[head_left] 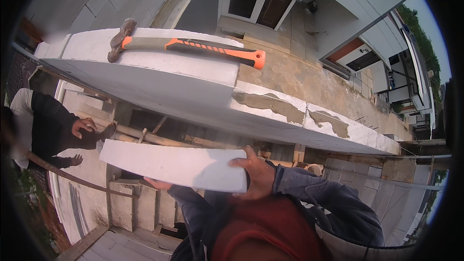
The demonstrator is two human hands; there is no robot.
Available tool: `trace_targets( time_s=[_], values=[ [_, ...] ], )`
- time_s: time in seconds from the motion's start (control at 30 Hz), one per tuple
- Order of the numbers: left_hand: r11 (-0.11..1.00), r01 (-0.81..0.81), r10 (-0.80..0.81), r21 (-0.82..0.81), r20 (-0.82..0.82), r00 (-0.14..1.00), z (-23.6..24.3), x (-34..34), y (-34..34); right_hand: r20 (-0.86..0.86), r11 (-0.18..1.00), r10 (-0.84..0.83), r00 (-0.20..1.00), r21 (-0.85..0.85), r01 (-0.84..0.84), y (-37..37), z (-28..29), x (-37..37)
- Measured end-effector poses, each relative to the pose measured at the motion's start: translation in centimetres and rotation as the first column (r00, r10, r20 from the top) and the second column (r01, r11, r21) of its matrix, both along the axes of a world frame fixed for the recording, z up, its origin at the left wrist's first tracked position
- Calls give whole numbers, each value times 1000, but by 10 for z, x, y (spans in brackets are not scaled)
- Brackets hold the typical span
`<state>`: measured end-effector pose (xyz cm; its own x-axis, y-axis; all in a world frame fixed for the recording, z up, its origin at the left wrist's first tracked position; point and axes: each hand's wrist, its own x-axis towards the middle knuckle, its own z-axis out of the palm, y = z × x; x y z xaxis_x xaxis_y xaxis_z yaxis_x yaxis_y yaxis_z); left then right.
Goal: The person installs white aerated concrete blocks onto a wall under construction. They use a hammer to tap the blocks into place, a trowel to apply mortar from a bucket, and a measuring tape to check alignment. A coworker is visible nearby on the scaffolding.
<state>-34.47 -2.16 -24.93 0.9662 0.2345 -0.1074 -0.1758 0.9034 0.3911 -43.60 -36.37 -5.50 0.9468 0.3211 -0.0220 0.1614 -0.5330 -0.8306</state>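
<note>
Right hand (258, 176) clamps the end, left hand (157, 183) holds the near edge: white aerated-concrete block (174, 165), probably stiff, chippable, best cradled underneath!

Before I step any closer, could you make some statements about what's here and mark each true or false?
1. The right hand grips one end of a white block. True.
2. A hammer lies on top of the wall. True.
3. The hammer's handle is all blue. False: it is mainly orange, black and grey.
4. The left hand is on the hammer. False: it is at the white block's near edge.
5. Another person's hand shows at the picture's left. True.
</note>
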Motion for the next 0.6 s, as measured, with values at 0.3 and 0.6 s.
trace_targets(
  time_s=[0.3, 0.6],
  values=[
    [987, 43, -74, 154, 203, 976, 40, -108, -29, 80, 923, -119, 990, 375, 81, -134, -3, -115],
    [953, -153, 179, 261, -75, 981, 89, -198, -168, -107, 611, -393, 913, 712, 347, -274, -10, -209]
  ],
)
